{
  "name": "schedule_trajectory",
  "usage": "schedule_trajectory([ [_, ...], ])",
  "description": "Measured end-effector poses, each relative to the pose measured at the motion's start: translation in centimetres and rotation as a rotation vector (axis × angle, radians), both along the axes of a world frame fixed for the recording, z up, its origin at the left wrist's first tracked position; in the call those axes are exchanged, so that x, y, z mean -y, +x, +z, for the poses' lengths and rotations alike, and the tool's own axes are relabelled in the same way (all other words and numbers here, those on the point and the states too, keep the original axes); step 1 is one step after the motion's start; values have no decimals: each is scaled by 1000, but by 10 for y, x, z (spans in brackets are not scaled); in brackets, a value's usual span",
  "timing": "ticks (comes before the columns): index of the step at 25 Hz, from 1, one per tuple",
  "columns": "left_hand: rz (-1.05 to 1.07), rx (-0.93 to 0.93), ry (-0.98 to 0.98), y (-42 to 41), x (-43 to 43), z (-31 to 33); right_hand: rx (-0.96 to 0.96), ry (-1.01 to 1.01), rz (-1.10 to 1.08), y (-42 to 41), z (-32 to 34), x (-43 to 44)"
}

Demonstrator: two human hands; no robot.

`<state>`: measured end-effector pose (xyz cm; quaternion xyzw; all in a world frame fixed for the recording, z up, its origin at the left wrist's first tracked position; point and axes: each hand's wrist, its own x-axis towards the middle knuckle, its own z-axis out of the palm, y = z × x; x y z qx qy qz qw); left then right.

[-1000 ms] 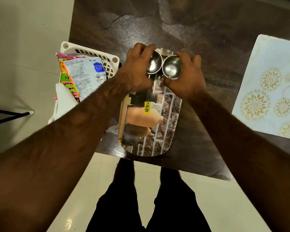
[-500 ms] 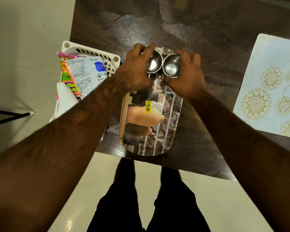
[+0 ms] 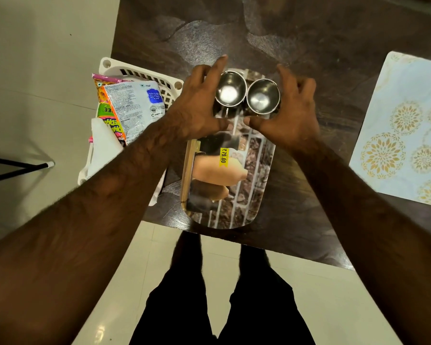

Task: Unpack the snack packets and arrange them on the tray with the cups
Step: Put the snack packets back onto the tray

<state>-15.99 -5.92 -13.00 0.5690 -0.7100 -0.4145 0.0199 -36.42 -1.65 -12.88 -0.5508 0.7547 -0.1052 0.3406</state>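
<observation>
1. Dark brown tabletop point(image 3: 309, 33) with a grained, patchy surface fills the upper part of the view, and pale floor tiles point(image 3: 309, 307) show below its near edge.
2. A long tray point(image 3: 254, 195) with rounded corners lies in the middle of the tabletop, its near end close to the tabletop's near edge. Its surface carries a printed picture and a yellow price sticker point(image 3: 223, 155).
3. 2 shiny metal cups stand upright at the far end of the tray, side by side with their rims touching or almost touching: the left cup point(image 3: 230, 92) and the right cup point(image 3: 263, 95). Both look empty.
4. The left hand point(image 3: 202, 103) is spread around the left side of the left cup, index finger stretched past its far rim and thumb pointing in below it. I cannot tell whether any fingertip touches the metal.
5. The right hand point(image 3: 291, 113) mirrors it around the right cup, fingers loosely curved and apart, thumb reaching in under the cup. It grips nothing that shows.
6. The 2 thumbs point at each other, near but apart, over the tray.
7. The snack packets point(image 3: 132, 108) are not on the tray. They stand in a white slotted basket point(image 3: 139, 73) at the tabletop's left edge, just left of the tray, partly hidden by the left forearm.
8. A white bag point(image 3: 102, 145) sits at the basket's near side.
9. A pale placemat point(image 3: 408, 125) with gold flower patterns lies at the right, well apart from the tray.
10. The person's legs point(image 3: 209, 307) in dark trousers stand on the floor.
</observation>
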Motion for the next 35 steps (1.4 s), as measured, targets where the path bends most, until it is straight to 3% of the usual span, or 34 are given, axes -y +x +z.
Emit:
schedule_trajectory([
  [5, 175, -23, -47, 39, -27, 25, -70, -90, 6, 15, 39, -23],
  [11, 517, 65, -112, 118, -64, 32, 98, 60, 253, 96, 47, -36],
  [15, 691, 167, -10, 164, -73, 18, 166, 167, 330, 147, 34, -34],
  [21, 643, 210, -109, 179, -69, 8, 180, 217, 215, 191, 7, -14],
  [23, 472, 285, -174, 179, -67, 7, 195, 249, 149, 198, 1, -11],
  [26, 285, 400, -73, 167, -62, 5, 298, 281, -3, 205, -1, -9],
  [28, 381, 191, 18, 158, -58, 11, 458, 272, -129, 204, 1, -10],
  [30, 586, -278, 135, 153, -57, 24, 665, 288, -238, 195, 7, -10],
  [31, 644, -425, 172, 152, -59, 30, 743, 300, -257, 187, 10, -10],
  [35, 667, -478, 139, 148, -66, 51, 825, 213, -232, 158, 23, -17],
])
